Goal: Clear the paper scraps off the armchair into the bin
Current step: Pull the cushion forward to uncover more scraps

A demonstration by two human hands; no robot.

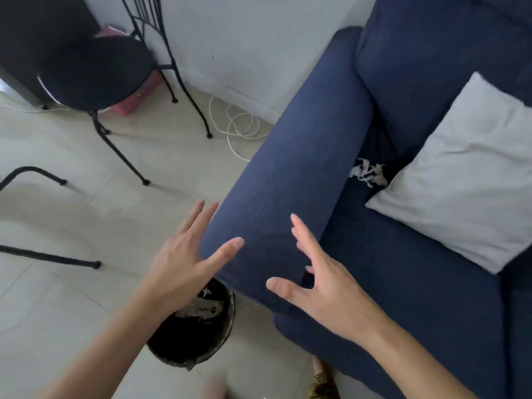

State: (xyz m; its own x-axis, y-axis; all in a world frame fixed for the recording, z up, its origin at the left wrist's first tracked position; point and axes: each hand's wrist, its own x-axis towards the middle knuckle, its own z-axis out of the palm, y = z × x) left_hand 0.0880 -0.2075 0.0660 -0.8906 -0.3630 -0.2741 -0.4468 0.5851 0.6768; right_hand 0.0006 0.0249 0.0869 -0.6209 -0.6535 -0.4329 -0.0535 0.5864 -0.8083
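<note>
Both hands — left hand (184, 263), right hand (325, 286) — are hovering spread and empty over my armchair (288, 174); paper scraps (367, 171) are lying beside the pillow (472, 174), bin (198, 335) showing a "Chips" wrapper.

Your armchair (302, 156) at the right of the frame is covered in matt navy woven cloth with a fine, slightly rough grain, and the pale cushion (460, 174) on it is soft, creased fabric beside torn white paper scraps (367, 171). At upper left you have a chair (95, 70) with thin black metal legs, standing on smooth, faintly glossy pale floor tiles (57, 214). The bin (198, 341) at lower centre looks dark and matt, with a worn, rough rim.
</note>
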